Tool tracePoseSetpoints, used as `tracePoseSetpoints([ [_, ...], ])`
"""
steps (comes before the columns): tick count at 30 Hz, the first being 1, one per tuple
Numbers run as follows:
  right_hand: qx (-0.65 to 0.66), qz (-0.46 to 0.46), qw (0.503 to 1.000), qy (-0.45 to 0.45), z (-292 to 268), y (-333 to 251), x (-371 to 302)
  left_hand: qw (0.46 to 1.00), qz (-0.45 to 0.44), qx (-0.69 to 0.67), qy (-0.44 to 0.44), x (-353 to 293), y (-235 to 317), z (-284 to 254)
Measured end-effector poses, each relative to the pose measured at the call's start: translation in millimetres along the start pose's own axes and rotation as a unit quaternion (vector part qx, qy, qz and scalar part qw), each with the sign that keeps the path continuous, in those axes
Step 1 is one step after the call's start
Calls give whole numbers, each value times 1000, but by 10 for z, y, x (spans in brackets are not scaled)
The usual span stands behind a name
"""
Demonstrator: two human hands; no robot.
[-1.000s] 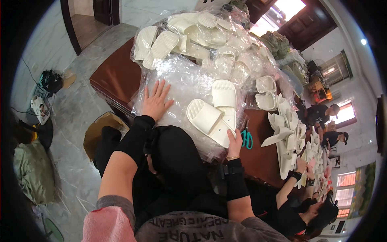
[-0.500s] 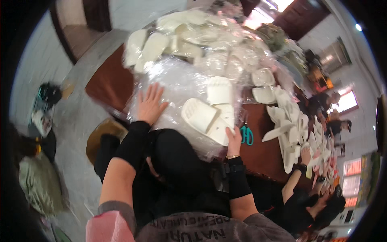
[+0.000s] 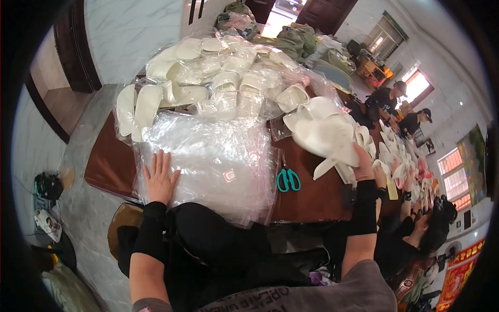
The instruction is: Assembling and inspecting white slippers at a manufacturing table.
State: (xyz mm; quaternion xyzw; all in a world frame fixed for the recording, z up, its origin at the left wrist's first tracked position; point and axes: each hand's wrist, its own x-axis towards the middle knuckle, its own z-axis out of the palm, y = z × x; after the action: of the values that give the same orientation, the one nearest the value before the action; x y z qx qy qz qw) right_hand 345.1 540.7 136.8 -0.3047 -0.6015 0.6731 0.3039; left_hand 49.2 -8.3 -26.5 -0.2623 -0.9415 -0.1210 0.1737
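Observation:
My left hand (image 3: 159,178) lies flat with fingers spread on the near left edge of a stack of clear plastic bags (image 3: 213,161) on the brown table (image 3: 312,197). Off to the right, my right hand (image 3: 362,157) grips a pair of white slippers (image 3: 326,136) and holds them above the table, next to a row of more white slippers (image 3: 387,151). Teal-handled scissors (image 3: 288,179) lie on the table between the bags and my right hand.
A heap of bagged white slippers (image 3: 218,83) fills the far side of the table. Other people's hands (image 3: 408,179) work along the table to my right. Two people (image 3: 395,104) sit farther back. Bundles and bags (image 3: 49,187) lie on the tiled floor at left.
The white slippers that lay on the plastic bags are gone from there; my right hand has carried them off to the right. My left hand stays flat on the bags.

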Motion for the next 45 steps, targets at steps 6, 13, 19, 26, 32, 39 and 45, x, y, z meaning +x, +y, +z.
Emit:
tracePoseSetpoints([
  [6, 281, 63, 956, -52, 77, 534, 318, 1000, -11, -16, -6, 39, 1, -33],
  [13, 27, -46, 985, -165, 2384, 357, 309, 999, -23, -2, -25, -38, -59, -111],
  [19, -220, -183, 934, -212, 3806, 150, 918, 999, -30, -7, -30, -11, -14, -158],
  [26, -628, -347, 693, -69, 4369, 817, 1375, 998, -39, -43, -27, -2, -19, -145],
  [32, -534, -329, 777, 55, 4038, 256, 1434, 998, -43, -39, -24, -90, -98, -188],
  [39, -221, -283, 915, -184, 3326, -1151, 1248, 998, -44, -45, 6, -111, -119, -56],
  [45, -225, -342, 877, -250, 3327, -1874, 422, 998, -38, -54, 4, -51, -66, -26],
])
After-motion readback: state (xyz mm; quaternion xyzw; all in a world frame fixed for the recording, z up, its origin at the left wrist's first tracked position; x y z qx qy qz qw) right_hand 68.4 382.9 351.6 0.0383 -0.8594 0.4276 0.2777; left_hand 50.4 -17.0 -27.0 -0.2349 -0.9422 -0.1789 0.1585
